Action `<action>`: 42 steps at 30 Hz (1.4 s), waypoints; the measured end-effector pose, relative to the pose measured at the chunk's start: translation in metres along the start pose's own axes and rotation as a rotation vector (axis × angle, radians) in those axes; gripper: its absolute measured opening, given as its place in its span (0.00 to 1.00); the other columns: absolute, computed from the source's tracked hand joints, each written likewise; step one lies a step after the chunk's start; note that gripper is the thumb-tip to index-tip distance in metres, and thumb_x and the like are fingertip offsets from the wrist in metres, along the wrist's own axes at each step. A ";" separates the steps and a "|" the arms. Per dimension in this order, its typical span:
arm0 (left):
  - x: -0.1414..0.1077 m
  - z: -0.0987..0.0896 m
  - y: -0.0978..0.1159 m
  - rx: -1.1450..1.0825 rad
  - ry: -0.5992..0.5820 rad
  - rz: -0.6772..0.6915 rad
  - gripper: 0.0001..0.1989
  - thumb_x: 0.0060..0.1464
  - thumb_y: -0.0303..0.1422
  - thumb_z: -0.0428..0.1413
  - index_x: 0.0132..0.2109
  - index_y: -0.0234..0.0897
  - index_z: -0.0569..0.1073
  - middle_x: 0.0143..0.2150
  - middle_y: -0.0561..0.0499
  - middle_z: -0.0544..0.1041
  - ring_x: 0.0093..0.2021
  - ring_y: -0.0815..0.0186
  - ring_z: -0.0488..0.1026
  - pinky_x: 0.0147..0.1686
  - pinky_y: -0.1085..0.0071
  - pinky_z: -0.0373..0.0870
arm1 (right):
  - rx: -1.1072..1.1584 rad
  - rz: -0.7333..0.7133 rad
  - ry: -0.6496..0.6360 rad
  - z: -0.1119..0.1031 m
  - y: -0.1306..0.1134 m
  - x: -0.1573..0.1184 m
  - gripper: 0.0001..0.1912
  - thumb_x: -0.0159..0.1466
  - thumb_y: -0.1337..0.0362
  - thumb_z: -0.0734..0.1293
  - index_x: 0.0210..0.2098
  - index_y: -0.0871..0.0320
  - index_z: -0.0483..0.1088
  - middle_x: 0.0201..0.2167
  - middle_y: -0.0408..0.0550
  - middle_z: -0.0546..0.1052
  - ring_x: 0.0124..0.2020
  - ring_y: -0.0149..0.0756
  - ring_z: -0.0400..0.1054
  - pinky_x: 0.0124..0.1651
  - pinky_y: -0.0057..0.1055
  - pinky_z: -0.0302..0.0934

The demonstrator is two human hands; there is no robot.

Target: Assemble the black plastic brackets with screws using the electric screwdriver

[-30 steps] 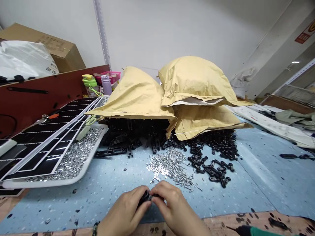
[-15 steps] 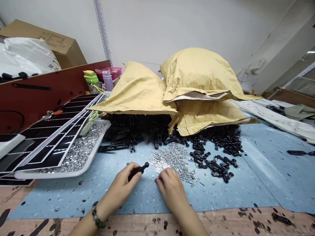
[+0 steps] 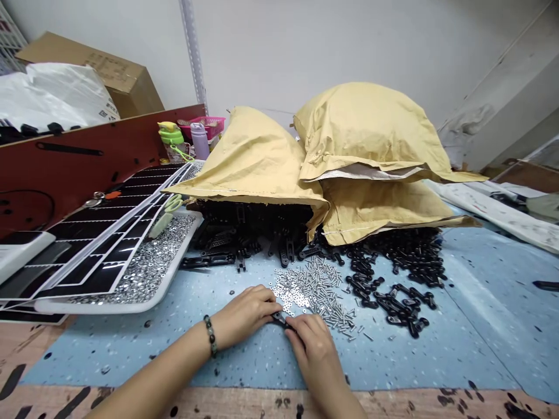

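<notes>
My left hand [image 3: 248, 314], with a beaded bracelet on its wrist, grips one end of a small black ball-ended arm piece [image 3: 280, 319] low over the blue mat. At the other end of that piece, the fingers of my right hand [image 3: 313, 343] are pinched together and touch it. Whether a small nut is also between them is hidden. Just beyond both hands lie a spread of loose nuts [image 3: 289, 292] and a heap of silver screws [image 3: 325, 285]. To the right, more black arm pieces [image 3: 406, 307] are piled.
Yellow paper sacks [image 3: 371, 128] stand at the back, with black parts [image 3: 222, 233] spilling from under them. A white tray of nuts [image 3: 163, 294] sits at left, partly covered by black sheets [image 3: 87, 256]. Behind are bottles [image 3: 200, 139] and a red board [image 3: 65, 169].
My left hand has moved right with the black arm piece and turned it toward my right hand. My right hand now meets the piece's end. The view has shifted slightly left.
</notes>
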State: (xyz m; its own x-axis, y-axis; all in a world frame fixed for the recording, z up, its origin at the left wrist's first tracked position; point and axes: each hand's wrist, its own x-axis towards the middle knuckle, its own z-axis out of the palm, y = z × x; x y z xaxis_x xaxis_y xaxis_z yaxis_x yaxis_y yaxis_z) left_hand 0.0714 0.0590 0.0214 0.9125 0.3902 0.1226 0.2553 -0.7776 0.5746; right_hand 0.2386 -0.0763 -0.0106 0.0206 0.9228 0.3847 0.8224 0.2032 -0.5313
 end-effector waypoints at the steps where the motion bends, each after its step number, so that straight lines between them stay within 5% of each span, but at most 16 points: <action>1: -0.002 0.000 0.000 0.009 0.005 0.002 0.11 0.63 0.29 0.49 0.47 0.43 0.74 0.41 0.49 0.73 0.43 0.60 0.68 0.44 0.64 0.64 | 0.009 -0.001 -0.008 -0.001 -0.001 0.001 0.10 0.68 0.68 0.59 0.44 0.53 0.70 0.34 0.48 0.73 0.36 0.42 0.67 0.39 0.38 0.64; 4: -0.013 0.001 0.006 0.044 0.003 0.007 0.11 0.63 0.29 0.49 0.46 0.42 0.74 0.40 0.49 0.73 0.41 0.61 0.68 0.42 0.64 0.65 | 0.022 0.040 0.019 -0.008 0.002 0.018 0.10 0.68 0.64 0.58 0.46 0.54 0.68 0.39 0.51 0.72 0.40 0.43 0.67 0.40 0.38 0.65; 7: -0.029 0.006 0.016 0.059 -0.029 -0.035 0.13 0.62 0.28 0.48 0.48 0.44 0.73 0.41 0.48 0.73 0.41 0.60 0.68 0.42 0.63 0.66 | -0.095 0.171 0.127 -0.007 0.012 0.064 0.13 0.67 0.61 0.59 0.49 0.58 0.65 0.43 0.55 0.72 0.44 0.45 0.67 0.44 0.39 0.65; 12: -0.055 0.004 0.024 -0.051 -0.011 -0.145 0.18 0.60 0.31 0.51 0.56 0.49 0.69 0.48 0.46 0.74 0.46 0.57 0.69 0.47 0.58 0.68 | -0.229 0.228 0.142 0.012 0.024 0.134 0.05 0.58 0.68 0.66 0.35 0.58 0.69 0.32 0.53 0.75 0.39 0.51 0.68 0.43 0.43 0.62; 16: -0.038 -0.015 0.019 -0.460 0.273 -0.503 0.23 0.60 0.46 0.48 0.60 0.46 0.64 0.56 0.45 0.70 0.54 0.54 0.68 0.53 0.56 0.67 | -0.209 0.213 0.189 0.018 0.001 0.118 0.08 0.57 0.72 0.63 0.37 0.58 0.68 0.33 0.51 0.74 0.38 0.45 0.68 0.41 0.38 0.62; 20: 0.008 -0.027 0.017 -0.974 0.412 -0.716 0.29 0.56 0.49 0.50 0.57 0.34 0.63 0.48 0.42 0.73 0.46 0.59 0.73 0.44 0.64 0.71 | -0.072 0.012 0.138 0.008 -0.016 0.087 0.11 0.61 0.71 0.61 0.41 0.54 0.69 0.36 0.47 0.75 0.38 0.39 0.69 0.43 0.32 0.63; 22: 0.024 -0.026 0.018 -1.016 0.425 -0.724 0.25 0.55 0.44 0.51 0.55 0.35 0.62 0.41 0.47 0.73 0.39 0.63 0.73 0.38 0.68 0.71 | -0.071 0.153 0.207 -0.007 0.003 0.088 0.10 0.63 0.69 0.59 0.40 0.53 0.70 0.35 0.45 0.75 0.36 0.36 0.70 0.39 0.28 0.64; 25: 0.029 -0.019 0.020 -0.926 0.368 -0.712 0.16 0.57 0.39 0.45 0.51 0.40 0.59 0.31 0.57 0.68 0.24 0.71 0.67 0.25 0.74 0.64 | -0.185 0.434 0.386 -0.040 0.060 0.105 0.14 0.65 0.70 0.56 0.46 0.62 0.68 0.39 0.59 0.74 0.42 0.47 0.69 0.44 0.40 0.62; 29: 0.021 -0.009 0.018 -0.823 0.292 -0.667 0.09 0.56 0.40 0.48 0.40 0.40 0.62 0.28 0.58 0.66 0.24 0.70 0.64 0.25 0.74 0.61 | -0.203 0.540 0.376 -0.063 0.112 0.119 0.12 0.59 0.74 0.60 0.40 0.62 0.71 0.34 0.59 0.75 0.43 0.51 0.68 0.45 0.43 0.60; 32: 0.014 -0.008 0.018 -0.737 0.283 -0.613 0.10 0.57 0.41 0.49 0.40 0.40 0.64 0.30 0.55 0.69 0.31 0.66 0.68 0.32 0.71 0.64 | -0.085 0.467 0.310 -0.056 0.092 0.111 0.10 0.61 0.72 0.60 0.40 0.60 0.70 0.35 0.54 0.75 0.40 0.44 0.69 0.44 0.38 0.62; 37: 0.010 -0.013 0.032 -0.504 0.257 -0.457 0.11 0.61 0.39 0.45 0.48 0.41 0.64 0.40 0.51 0.72 0.39 0.62 0.70 0.39 0.68 0.66 | 0.334 0.142 0.077 -0.037 0.010 0.082 0.08 0.65 0.64 0.61 0.37 0.53 0.73 0.37 0.47 0.75 0.40 0.38 0.70 0.42 0.32 0.65; 42: 0.005 -0.014 0.037 -0.232 0.245 -0.330 0.08 0.63 0.38 0.47 0.45 0.41 0.67 0.41 0.52 0.74 0.41 0.62 0.71 0.40 0.68 0.65 | 0.520 0.058 0.077 -0.026 -0.020 0.077 0.09 0.64 0.68 0.62 0.37 0.54 0.74 0.36 0.47 0.75 0.40 0.37 0.69 0.44 0.32 0.63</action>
State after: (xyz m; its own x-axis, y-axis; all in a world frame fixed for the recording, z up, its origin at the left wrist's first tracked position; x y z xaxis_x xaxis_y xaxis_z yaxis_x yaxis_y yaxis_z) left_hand 0.0810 0.0395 0.0544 0.6852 0.7246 0.0740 0.4157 -0.4724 0.7772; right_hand 0.2383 -0.0181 0.0499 0.1155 0.9145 0.3877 0.4282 0.3063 -0.8502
